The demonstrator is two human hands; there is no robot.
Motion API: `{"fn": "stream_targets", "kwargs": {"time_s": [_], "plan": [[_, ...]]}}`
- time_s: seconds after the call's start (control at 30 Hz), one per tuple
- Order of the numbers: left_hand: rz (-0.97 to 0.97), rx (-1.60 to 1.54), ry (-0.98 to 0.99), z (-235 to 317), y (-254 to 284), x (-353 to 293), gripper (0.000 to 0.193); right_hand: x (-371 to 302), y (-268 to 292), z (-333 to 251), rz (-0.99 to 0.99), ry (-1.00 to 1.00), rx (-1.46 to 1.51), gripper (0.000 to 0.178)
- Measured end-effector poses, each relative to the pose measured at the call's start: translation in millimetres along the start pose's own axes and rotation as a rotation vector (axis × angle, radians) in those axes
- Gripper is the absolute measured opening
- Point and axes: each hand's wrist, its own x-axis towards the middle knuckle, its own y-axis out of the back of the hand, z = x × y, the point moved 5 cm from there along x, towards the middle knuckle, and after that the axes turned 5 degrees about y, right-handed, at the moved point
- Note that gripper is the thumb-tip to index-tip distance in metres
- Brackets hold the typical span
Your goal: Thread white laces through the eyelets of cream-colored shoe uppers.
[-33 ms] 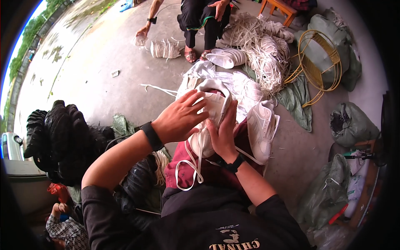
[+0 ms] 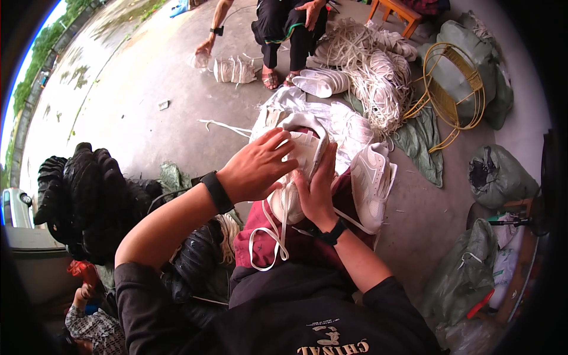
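A white sneaker (image 2: 303,152) rests on my lap between both hands, its grey-lined opening facing away from me. My left hand (image 2: 257,165) lies over its left side and tongue, fingers curled and closed on the upper. Against the right side presses my right hand (image 2: 318,192), fingers along the wall and thumb near the lacing. What the left fingertips pinch is partly hidden. A loose white shoelace (image 2: 278,239) loops down from the shoe onto my dark red trousers (image 2: 251,236). Another white sneaker (image 2: 371,183) leans beside my right leg.
White shoes (image 2: 349,127) lie bunched just beyond my knees. Farther off are a heap of laced white shoes (image 2: 381,83) and a crouching person's hand (image 2: 204,47) at a tied white bundle (image 2: 234,70). Black shoes (image 2: 83,201) pile at left; a yellow frame (image 2: 452,86) and green sacks (image 2: 464,272) stand right.
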Motion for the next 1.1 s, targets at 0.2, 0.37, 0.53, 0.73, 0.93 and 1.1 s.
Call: {"fn": "stream_targets", "kwargs": {"time_s": [0.2,0.37,0.53,0.73,0.93,1.1], "plan": [[-0.156,0.021,-0.088,4,-12,13,0.047,-1,3,-4,0.015,-0.006,-0.013,0.087],[-0.127,0.011,-0.154,2,-19,15,0.043,-1,6,-6,0.036,-0.007,-0.014,0.087],[-0.197,-0.02,-0.154,5,-22,18,0.041,-1,8,-8,0.051,-0.016,-0.033,0.089],[-0.252,0.036,-0.12,13,-27,24,0.029,0,12,-6,0.039,-0.034,-0.067,0.087],[-0.424,0.153,-0.031,18,-30,32,0.031,1,14,-3,0.039,-0.015,-0.093,0.087],[-0.379,0.169,-0.046,23,-29,38,0.032,1,17,0,0.046,-0.021,-0.084,0.088]]}}
